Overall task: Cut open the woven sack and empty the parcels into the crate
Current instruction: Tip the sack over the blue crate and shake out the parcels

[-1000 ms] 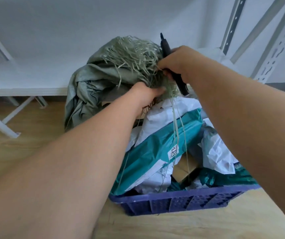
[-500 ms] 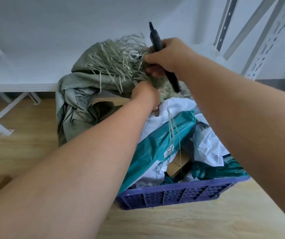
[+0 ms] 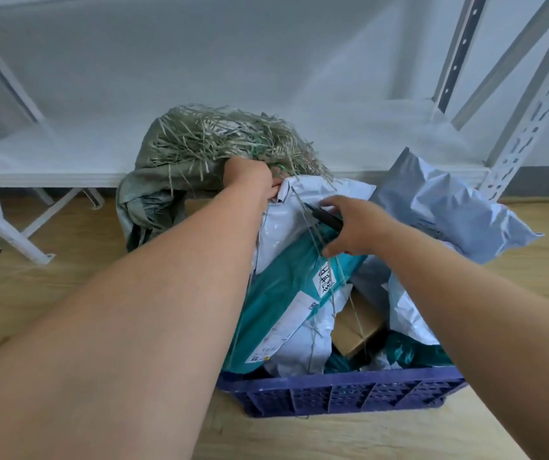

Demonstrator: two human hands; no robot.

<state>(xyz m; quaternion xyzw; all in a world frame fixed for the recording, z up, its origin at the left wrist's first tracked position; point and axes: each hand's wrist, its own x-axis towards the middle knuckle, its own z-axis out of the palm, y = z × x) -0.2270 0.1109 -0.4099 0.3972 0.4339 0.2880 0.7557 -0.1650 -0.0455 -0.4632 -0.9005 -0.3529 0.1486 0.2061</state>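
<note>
Left hand (image 3: 250, 177): grip holding frayed sack (image 3: 180, 167) at 12 o'clock of crate (image 3: 339, 391). Right hand (image 3: 354, 229): grip holding black cutter (image 3: 324, 218) over parcels (image 3: 286, 293).

Colour rundown: the woven sack (image 3: 153, 194) is showing up a dull grey-green, with its frayed edge (image 3: 226, 137) looking paler, straw-like, plus a few bright green threads mixed in. The crate (image 3: 339, 393) at 6 o'clock is looking blue-purple with a lattice pattern on its wall. Inside, a teal mailer (image 3: 279, 293) is wearing a white label with black print, next to a white mailer (image 3: 296, 220) and a plain brown cardboard box (image 3: 356, 330). Over at 3 o'clock a silvery-grey mailer (image 3: 449, 204) is sitting. The cutter (image 3: 328, 220) is looking black. The floor (image 3: 50, 277) is showing light wood grain, the shelf frame (image 3: 528, 104) white.
</note>
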